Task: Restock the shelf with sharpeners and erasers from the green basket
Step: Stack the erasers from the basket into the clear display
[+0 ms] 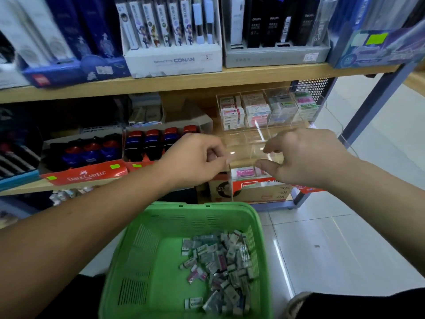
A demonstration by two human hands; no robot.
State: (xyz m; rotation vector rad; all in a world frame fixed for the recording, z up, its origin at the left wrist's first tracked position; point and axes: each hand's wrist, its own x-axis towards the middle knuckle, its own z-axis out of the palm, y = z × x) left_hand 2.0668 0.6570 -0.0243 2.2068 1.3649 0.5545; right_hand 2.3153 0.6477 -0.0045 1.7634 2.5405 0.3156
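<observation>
A green basket (142,249) sits low in front of me, and several small packaged erasers and sharpeners (223,261) are heaped in its right half. Above it, both hands hold a clear acrylic compartment box (246,143) in front of the lower shelf. My left hand (195,157) pinches the box's left wall. My right hand (305,157) grips its right part, thumb below and fingers curled over the top. A pink eraser pack (245,172) shows through the box. On the shelf behind stands a clear display (264,109) stacked with eraser packs.
Red Faber-Castell trays (85,173) with dark blue and red items fill the lower shelf at left. Pen boxes (174,58) line the upper wooden shelf (207,79). A cardboard box (259,192) sits under the acrylic box. White tiled floor (345,238) lies to the right.
</observation>
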